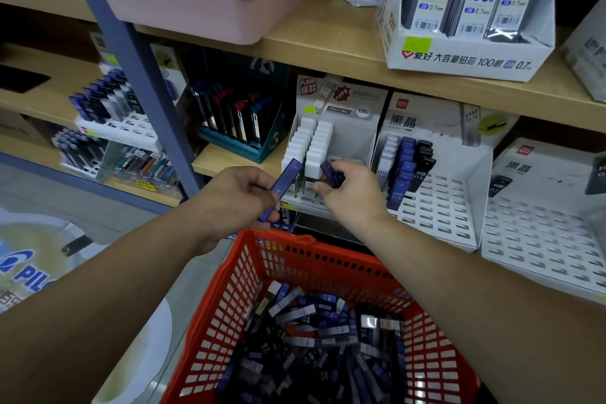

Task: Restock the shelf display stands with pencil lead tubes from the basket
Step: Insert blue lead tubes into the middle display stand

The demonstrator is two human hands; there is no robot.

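**Both hands loaded: check grade, then slot**

L hand (236, 195) is curled round one long blue tube (286, 178), gripping its lower half so the top end points up toward the shelf. R hand (352, 198) pinches a second blue tube (332, 174) between thumb & fingertips; there may be more than one in there, can't tell. The hands are near each other but not touching. Both are just above the far rim of the red basket (295, 241) and right in front of the white-tube stand (311, 144).

To do this step well, imo:
- Read the label first. The loose tubes (314, 338) in the basket are mixed blue, black & grey, w/ HB 0.5 and 0.7 markings.
- These two look to belong w/ the blue row (405, 167) in the slotted white stand (439, 207) just right of the R hand, beside its black row (424, 161). Rows of open slots show in front of them.
- Feed one tube at a time w/ the R hand: bottom end first, upright, label out, directly in front of the existing row.
- Keep the L hand as reserve & pass across.
- Mind the white tubes just behind the fingers, as a careless swing could tip them.

Another slotted stand (541, 233) sits further right, w/ little stock showing.
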